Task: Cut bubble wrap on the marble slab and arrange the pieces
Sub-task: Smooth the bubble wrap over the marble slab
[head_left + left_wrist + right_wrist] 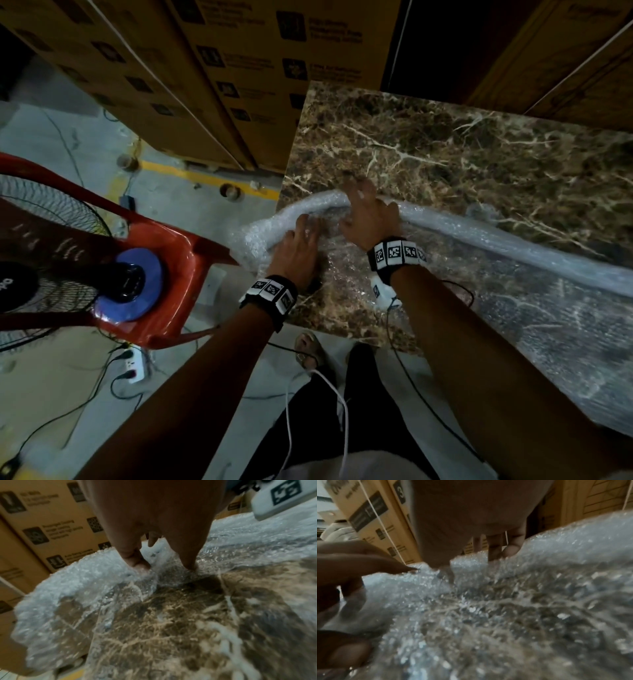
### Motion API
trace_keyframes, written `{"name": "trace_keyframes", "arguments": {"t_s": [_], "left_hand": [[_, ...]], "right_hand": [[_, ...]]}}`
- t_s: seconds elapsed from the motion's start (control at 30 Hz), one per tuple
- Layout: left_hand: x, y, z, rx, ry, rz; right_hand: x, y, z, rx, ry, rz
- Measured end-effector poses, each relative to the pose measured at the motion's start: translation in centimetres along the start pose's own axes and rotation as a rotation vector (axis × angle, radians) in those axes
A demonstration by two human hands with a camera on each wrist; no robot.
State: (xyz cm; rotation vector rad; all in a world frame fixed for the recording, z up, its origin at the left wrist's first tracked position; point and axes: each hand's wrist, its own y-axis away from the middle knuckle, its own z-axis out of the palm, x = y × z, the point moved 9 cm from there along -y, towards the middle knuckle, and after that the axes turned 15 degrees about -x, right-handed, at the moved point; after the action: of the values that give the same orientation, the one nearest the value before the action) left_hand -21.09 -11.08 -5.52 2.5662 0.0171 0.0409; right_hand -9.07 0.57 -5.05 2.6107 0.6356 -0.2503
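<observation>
A brown marble slab [445, 137] with white veins carries a clear bubble wrap sheet [548, 342]. The sheet's far edge is rolled into a long tube [513, 246] that bends over the slab's left corner. My left hand [301, 240] presses flat on the wrap by that bend, its fingertips [137, 562] touching the roll. My right hand [364, 210] lies over the roll just to the right, fingers spread. The right wrist view shows its fingers [494, 550] reaching down onto the wrap [573, 547], with the left hand [359, 563] beside. No cutting tool is in view.
A red plastic chair [178, 260] holding a fan [133, 284] stands close to the slab's left corner. Stacked cardboard boxes [205, 68] rise behind the slab. A power strip [135, 368] and cables lie on the floor, and my foot [308, 346] is at the slab's near edge.
</observation>
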Motion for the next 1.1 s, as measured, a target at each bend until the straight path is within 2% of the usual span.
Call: {"name": "trace_keyframes", "arguments": {"t_s": [0.13,0.3,0.4,0.43,0.5,0.57,0.6,0.77,0.83,0.93,1.03,1.1], "left_hand": [[-1.5,-0.9,0.7,-0.069,0.114,-0.030],[-1.8,-0.4,0.9,-0.200,-0.034,-0.060],[-1.7,0.4,0.7,-0.174,-0.106,-0.075],[-1.7,0.6,0.5,-0.149,-0.129,-0.071],[-1.4,1.2,0.3,-0.102,-0.137,-0.047],[-0.9,1.4,0.7,-0.109,-0.121,0.002],[-0.8,1.4,1.3,-0.131,-0.113,0.024],[-2.0,1.5,5.4,-0.293,0.146,0.068],[-2.1,1.9,5.8,-0.300,0.144,0.087],[-2.4,2.7,5.0,-0.233,0.191,0.099],[-2.5,3.2,4.0,-0.141,0.117,0.074],[-2.0,3.0,2.8,-0.060,0.088,0.067]], "right_hand": [[0.1,-1.6,-1.1,0.020,0.079,0.116],[-1.5,-3.1,-2.3,0.056,0.184,0.260],[-2.3,-2.2,-3.0,0.163,0.164,0.319],[-2.6,-1.8,-3.2,0.203,0.146,0.312],[-3.5,-1.6,-2.5,0.215,0.126,0.178],[-5.0,-1.8,-0.6,0.120,0.089,-0.029],[-5.4,-1.8,0.2,0.074,0.061,-0.082],[-5.4,-2.7,0.2,0.027,0.021,0.006],[-5.4,-3.6,-0.4,0.004,0.006,0.009],[-5.2,-4.8,-1.1,-0.048,-0.049,0.000],[-5.2,-5.5,-1.4,-0.094,-0.049,-0.037],[-5.4,-5.3,-1.9,-0.072,-0.026,-0.036]]}}
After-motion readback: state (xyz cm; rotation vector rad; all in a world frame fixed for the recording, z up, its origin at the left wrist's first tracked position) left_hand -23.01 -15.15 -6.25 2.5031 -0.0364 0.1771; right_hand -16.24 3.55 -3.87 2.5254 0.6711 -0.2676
